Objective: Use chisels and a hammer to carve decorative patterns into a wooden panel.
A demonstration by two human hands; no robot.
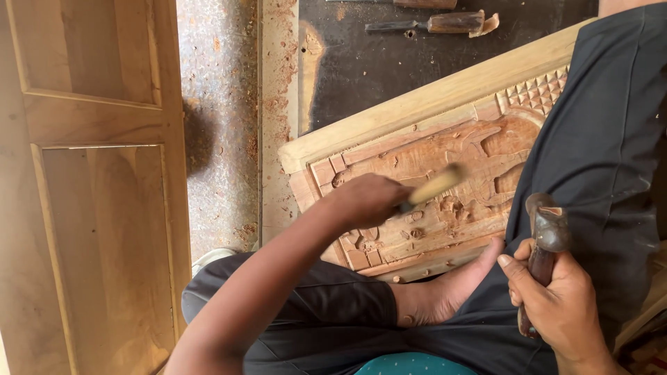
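The chisel (pixel 434 186) is held slanted over the carved wooden panel (pixel 445 139), its pale handle blurred and rising up and to the right of the left hand (pixel 368 199), while its cutting end is hidden under that hand, somewhere on the relief. The left hand is clamped around the lower part of the handle, so the long axis runs from the fist up toward the far right. The free butt of the handle is thus presented toward the right hand (pixel 556 305), which is seen lower and to the right of it, well apart. That right hand is closed on the shaft of a dark mallet (pixel 545 243), whose rounded head stands above the knuckles, nearer the chisel butt than the hand itself. A bare foot (pixel 445 292) is braced against the near edge of the panel, between the two hands. Beyond the panel, two more chisels (pixel 434 24) lie on the dark floor (pixel 375 69), far from either hand.
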